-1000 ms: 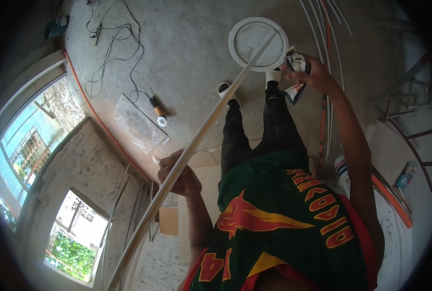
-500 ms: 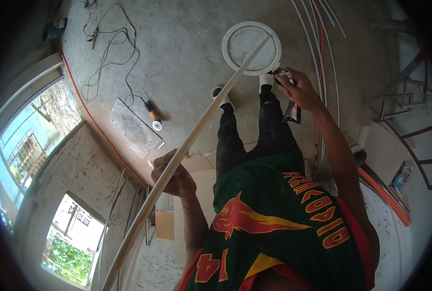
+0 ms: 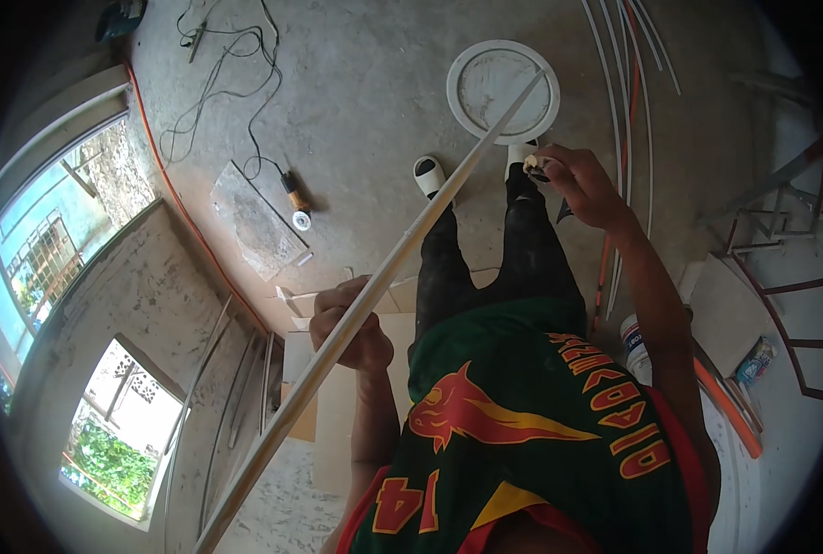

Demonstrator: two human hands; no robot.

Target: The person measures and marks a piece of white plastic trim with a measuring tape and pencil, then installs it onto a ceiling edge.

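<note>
A long, narrow pale strip runs diagonally from the lower left up to the round white pan-like thing. My left hand is closed around the strip near its middle, fingers curled. Held out to the right, my right hand grips a dark hand tool with a pale, lumpy end near my fingertips. A dark pointed part of it shows below the hand; the rest is hidden, and I cannot tell its kind. Beyond, the round white pan-like thing lies on the floor, overlapped by the strip's far end.
Left of my feet lie a corded power tool, its tangled cable and a flat grey board. Long thin white strips lie along the right. A metal frame, a can and an orange pipe are farther right.
My right hand has turned and moved slightly down and right, so less of the tool shows. My left hand and the strip shift slightly right in view, along with the floor.
</note>
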